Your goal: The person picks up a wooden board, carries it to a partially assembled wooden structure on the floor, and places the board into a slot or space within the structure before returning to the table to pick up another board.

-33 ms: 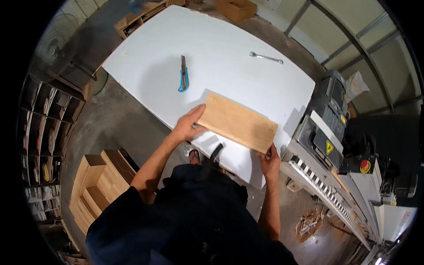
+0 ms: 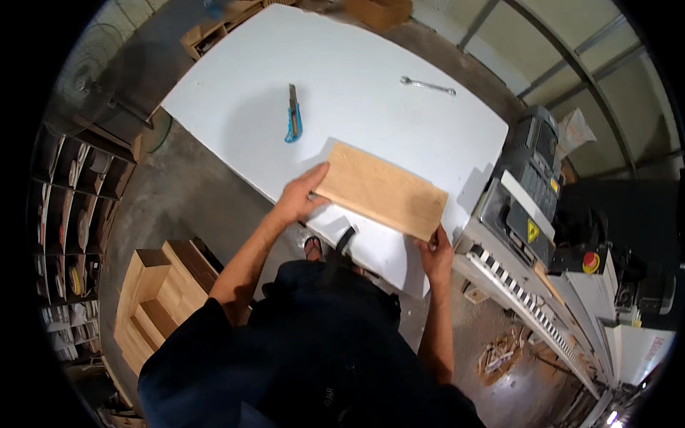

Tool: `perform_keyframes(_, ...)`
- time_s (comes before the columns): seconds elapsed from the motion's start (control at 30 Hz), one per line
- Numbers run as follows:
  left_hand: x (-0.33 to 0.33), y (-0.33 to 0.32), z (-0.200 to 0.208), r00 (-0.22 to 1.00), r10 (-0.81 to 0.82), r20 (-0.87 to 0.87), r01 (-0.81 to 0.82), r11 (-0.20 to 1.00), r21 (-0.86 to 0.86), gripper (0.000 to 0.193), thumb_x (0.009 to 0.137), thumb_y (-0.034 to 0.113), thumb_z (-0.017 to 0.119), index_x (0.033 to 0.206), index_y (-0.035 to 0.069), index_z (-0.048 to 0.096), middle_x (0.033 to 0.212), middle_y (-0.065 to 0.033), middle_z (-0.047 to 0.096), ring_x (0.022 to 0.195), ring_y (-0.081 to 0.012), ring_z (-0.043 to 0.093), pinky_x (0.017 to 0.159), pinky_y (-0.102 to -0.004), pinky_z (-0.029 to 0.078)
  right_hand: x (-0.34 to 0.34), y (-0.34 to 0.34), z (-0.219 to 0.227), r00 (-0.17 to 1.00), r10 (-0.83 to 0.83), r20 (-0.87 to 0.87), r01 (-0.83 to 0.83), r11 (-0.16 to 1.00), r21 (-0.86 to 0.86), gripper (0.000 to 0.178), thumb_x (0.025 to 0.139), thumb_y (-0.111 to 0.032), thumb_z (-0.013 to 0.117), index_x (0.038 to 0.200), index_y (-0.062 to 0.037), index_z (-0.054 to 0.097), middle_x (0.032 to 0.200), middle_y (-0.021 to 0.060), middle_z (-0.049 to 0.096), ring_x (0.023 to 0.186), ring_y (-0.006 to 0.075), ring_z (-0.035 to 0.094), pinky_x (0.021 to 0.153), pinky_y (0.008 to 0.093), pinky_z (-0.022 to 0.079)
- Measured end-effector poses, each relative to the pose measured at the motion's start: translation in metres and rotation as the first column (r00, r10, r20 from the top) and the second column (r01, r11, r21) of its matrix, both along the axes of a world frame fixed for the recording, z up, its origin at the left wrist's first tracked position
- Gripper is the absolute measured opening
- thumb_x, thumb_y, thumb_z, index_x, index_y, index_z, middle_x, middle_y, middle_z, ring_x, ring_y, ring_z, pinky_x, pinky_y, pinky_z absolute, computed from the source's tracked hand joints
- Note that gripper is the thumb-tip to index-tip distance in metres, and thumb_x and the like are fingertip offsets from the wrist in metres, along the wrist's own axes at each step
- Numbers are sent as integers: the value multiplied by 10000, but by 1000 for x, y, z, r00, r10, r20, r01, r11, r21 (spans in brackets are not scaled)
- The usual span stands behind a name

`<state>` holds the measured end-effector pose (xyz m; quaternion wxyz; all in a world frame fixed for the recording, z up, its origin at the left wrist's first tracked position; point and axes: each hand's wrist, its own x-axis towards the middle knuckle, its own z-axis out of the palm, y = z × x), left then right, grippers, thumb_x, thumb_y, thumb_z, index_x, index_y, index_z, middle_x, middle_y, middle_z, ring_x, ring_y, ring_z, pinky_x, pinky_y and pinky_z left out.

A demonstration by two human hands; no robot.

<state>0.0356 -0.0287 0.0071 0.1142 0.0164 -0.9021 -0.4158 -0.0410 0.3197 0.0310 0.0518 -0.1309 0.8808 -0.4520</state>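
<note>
A flat rectangular wooden board [image 2: 382, 189] of light colour is held over the near part of the white table [image 2: 228, 78]. My left hand [image 2: 303, 194] grips its left end, with the thumb at the near edge. At the near right corner, my right hand [image 2: 437, 255] closes on the board, its fingers partly hidden. Beyond the board on the table lies a blue utility knife [image 2: 294, 123] with its blade out. Farther right is a metal combination wrench [image 2: 428, 86].
A machine with a dark motor [image 2: 536, 146] and a red stop button [image 2: 591, 262] stands close at the table's right. Wooden box-like pieces [image 2: 153, 299] sit on the floor at left, near a shelf rack [image 2: 78, 207]. Wood scraps [image 2: 501, 354] lie on the floor at lower right.
The table and what lies on it appear slightly higher in the picture. Both hands keep their hold on the board, which has barely moved.
</note>
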Motion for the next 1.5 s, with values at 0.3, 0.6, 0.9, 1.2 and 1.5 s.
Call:
perform_keyframes(0.3, -13, 7, 29, 988, 3, 152, -9, 999, 38, 730, 656, 110, 780, 1308, 29, 461, 1348, -165, 461, 1247, -263, 456, 1019, -298, 399, -4, 10, -14, 988, -46, 148, 73, 981, -180, 510, 724, 8, 721, 1210, -30, 574, 945, 95, 687, 829, 112, 617, 767, 266, 507)
perform_keyframes(0.6, -7, 5, 29, 990, -70, 124, 24, 940, 339, 792, 660, -16, 745, 1361, -23, 377, 1402, -190, 399, 1292, -245, 397, 1053, -325, 337, -16, 20, -15, 973, -40, 226, 63, 993, -95, 646, 770, -142, 738, 1324, 3, 439, 1124, 101, 628, 966, 164, 604, 861, 297, 487)
perform_keyframes(0.9, -7, 5, 33, 999, 33, 40, -42, 964, 262, 676, 753, 144, 720, 1343, 5, 422, 1396, -200, 399, 1289, -286, 390, 1043, -367, 326, -82, 37, -14, 678, -26, 735, 735, 60, -676, 421, 867, -444, 600, 927, -39, 507, 915, 96, 567, 827, 255, 547, 723, 367, 478)
perform_keyframes(1.2, -23, 17, 45, 978, 203, -47, -166, 898, 407, 399, 843, 80, 633, 1222, -10, 545, 1148, -133, 609, 1016, -200, 599, 888, -308, 471, -94, 31, -2, 600, 22, 799, 800, -12, -600, 311, 938, -335, 516, 987, -28, 519, 855, 98, 576, 727, 236, 540, 648, 337, 481)
perform_keyframes(1.5, -40, 109, 76, 951, -166, 259, -5, 833, 553, 444, 877, 87, 612, 1280, -32, 473, 1103, -73, 602, 949, -115, 560, 843, -254, 462, 13, -41, 25, 626, 207, 751, 719, 219, -660, 246, 894, -147, 588, 1121, -61, 544, 1010, 75, 622, 860, 210, 625, 743, 290, 554)
